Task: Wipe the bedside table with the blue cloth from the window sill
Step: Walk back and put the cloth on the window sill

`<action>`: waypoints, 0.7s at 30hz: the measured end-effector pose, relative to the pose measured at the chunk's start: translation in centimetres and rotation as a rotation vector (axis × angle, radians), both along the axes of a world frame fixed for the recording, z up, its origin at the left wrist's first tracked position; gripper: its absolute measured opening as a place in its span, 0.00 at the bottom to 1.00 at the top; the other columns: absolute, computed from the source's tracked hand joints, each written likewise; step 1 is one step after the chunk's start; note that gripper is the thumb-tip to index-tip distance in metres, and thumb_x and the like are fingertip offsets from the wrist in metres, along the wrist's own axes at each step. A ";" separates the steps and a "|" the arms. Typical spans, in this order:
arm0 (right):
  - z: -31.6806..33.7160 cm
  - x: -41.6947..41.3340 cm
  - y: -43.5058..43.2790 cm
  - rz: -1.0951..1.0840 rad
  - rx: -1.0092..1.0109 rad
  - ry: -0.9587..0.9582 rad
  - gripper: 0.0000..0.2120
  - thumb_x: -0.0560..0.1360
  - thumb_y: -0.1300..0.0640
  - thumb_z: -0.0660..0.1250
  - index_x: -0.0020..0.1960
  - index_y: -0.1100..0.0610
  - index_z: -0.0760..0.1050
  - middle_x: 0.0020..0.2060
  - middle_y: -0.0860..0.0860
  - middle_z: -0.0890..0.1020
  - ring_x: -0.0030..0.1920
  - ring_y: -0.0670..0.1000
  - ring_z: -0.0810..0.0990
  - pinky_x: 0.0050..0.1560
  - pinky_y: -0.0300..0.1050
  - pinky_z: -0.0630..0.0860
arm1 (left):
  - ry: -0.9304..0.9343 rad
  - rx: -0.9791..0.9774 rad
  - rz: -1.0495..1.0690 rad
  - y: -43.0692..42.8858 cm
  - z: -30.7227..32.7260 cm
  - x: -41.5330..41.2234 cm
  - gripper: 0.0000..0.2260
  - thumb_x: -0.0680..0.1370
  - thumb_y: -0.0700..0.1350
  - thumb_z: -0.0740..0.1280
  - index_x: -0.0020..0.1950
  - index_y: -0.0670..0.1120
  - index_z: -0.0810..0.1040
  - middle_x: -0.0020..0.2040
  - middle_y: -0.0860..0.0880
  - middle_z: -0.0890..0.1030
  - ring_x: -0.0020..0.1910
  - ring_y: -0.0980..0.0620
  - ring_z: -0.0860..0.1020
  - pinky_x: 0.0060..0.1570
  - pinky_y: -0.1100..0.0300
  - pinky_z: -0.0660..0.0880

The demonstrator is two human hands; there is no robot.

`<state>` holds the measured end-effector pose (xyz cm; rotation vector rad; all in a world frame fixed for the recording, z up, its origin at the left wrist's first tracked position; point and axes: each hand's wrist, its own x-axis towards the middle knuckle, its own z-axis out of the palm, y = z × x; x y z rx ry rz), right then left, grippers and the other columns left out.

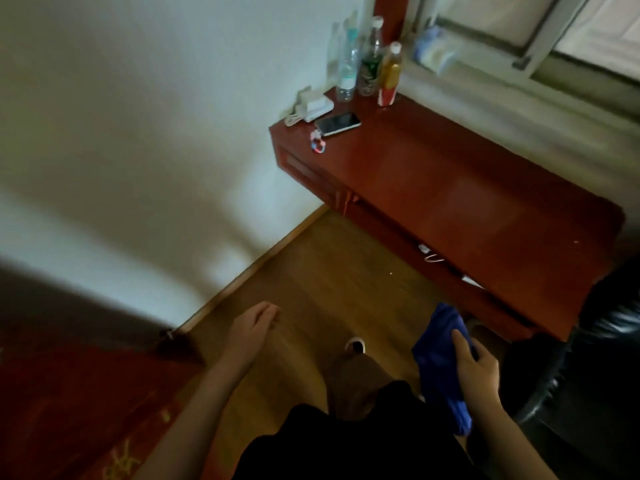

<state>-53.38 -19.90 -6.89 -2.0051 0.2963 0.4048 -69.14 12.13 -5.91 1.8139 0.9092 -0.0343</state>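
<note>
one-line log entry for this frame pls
stage: carrying cloth | right hand: holding blue cloth | left hand: open, free | bedside table: not yet touched; phone, bottles at far end

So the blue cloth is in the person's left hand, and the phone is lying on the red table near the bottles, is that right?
Not quite. The head view shows the blue cloth held in the right hand; the left hand is open and holds nothing. The rest stands: the phone is lying on the red table near the bottles.
</note>
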 end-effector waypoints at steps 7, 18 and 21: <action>-1.1 10.1 4.9 -0.092 0.036 0.043 0.14 0.79 0.49 0.64 0.41 0.59 0.75 0.32 0.56 0.77 0.30 0.54 0.74 0.30 0.46 0.67 | 0.029 -0.073 -0.107 2.7 -2.4 12.5 0.12 0.83 0.42 0.58 0.45 0.51 0.78 0.45 0.49 0.81 0.46 0.50 0.80 0.46 0.61 0.76; 4.1 29.1 12.2 -0.093 0.119 -0.164 0.17 0.80 0.51 0.63 0.35 0.57 0.67 0.26 0.49 0.68 0.22 0.42 0.64 0.23 0.33 0.60 | -0.107 -0.032 -0.344 7.9 2.2 36.8 0.12 0.80 0.52 0.60 0.44 0.53 0.82 0.43 0.50 0.83 0.45 0.51 0.80 0.51 0.52 0.75; 5.5 33.2 12.5 -0.130 0.119 -0.222 0.17 0.79 0.50 0.63 0.36 0.59 0.69 0.26 0.50 0.69 0.23 0.43 0.65 0.23 0.33 0.60 | -0.178 -0.037 -0.418 7.7 3.9 42.9 0.12 0.83 0.42 0.58 0.48 0.51 0.80 0.47 0.48 0.83 0.48 0.51 0.80 0.52 0.54 0.76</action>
